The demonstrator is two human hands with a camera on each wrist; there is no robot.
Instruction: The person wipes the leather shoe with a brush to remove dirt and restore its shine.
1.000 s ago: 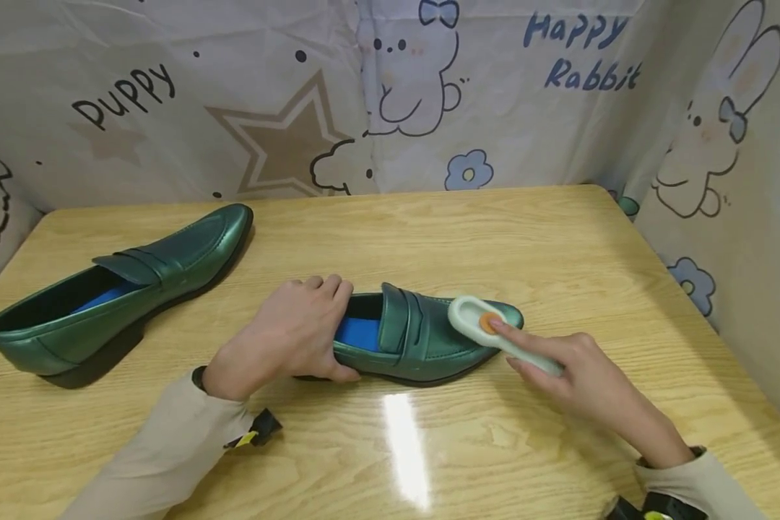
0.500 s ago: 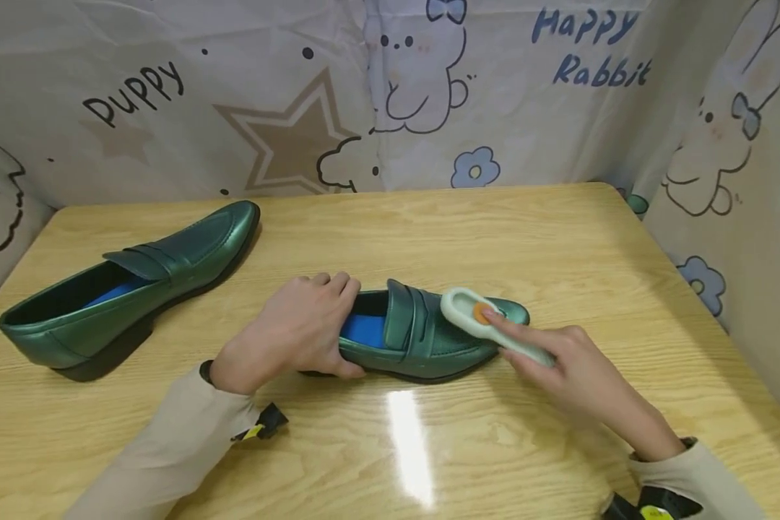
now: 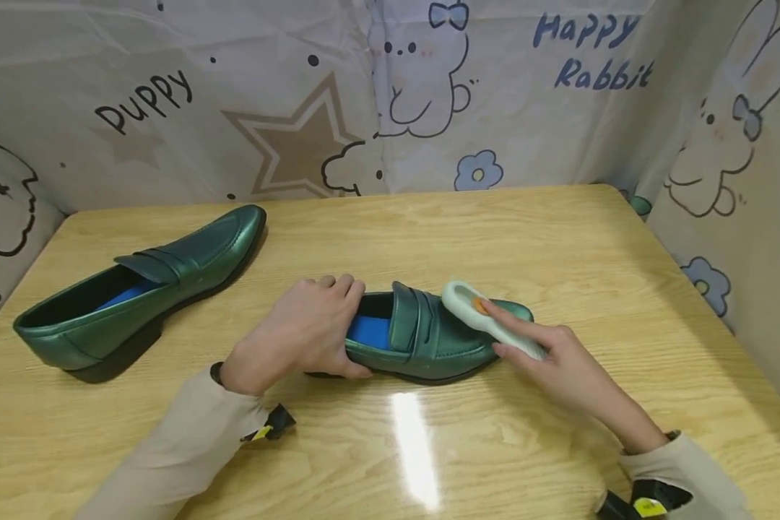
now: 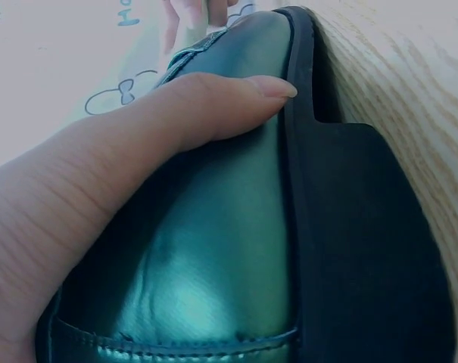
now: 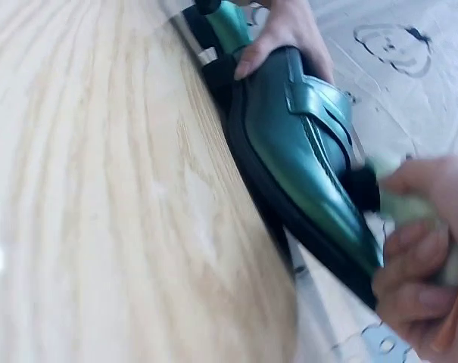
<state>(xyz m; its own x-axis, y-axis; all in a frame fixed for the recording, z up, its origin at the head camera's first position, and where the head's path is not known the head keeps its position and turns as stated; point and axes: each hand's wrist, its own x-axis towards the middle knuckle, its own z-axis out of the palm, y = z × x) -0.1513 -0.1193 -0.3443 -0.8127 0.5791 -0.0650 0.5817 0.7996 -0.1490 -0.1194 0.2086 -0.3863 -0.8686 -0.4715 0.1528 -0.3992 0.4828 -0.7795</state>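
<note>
A metallic green loafer (image 3: 455,354) with a blue insole lies on the table, toe to the right. My left hand (image 3: 302,328) grips it around the heel end, its thumb (image 4: 206,110) along the near side by the black sole. My right hand (image 3: 562,365) holds a pale green shoe brush (image 3: 460,297) by its handle, index finger on the orange button (image 3: 479,306). The brush lies over the loafer's upper, between strap and toe. Its dark brush head (image 5: 361,189) shows against the upper in the right wrist view. The left palm hides the heel from above.
The matching green loafer (image 3: 214,263) stands at the left, toe pointing to the back right. A printed cloth (image 3: 520,137) hangs behind the wooden table (image 3: 377,238) and along its sides. Each wrist carries a small black camera mount (image 3: 276,425).
My right hand has moved the brush a little from the toe toward the strap and tilted it. The left hand keeps its grip on the loafer. The head view has shifted slightly.
</note>
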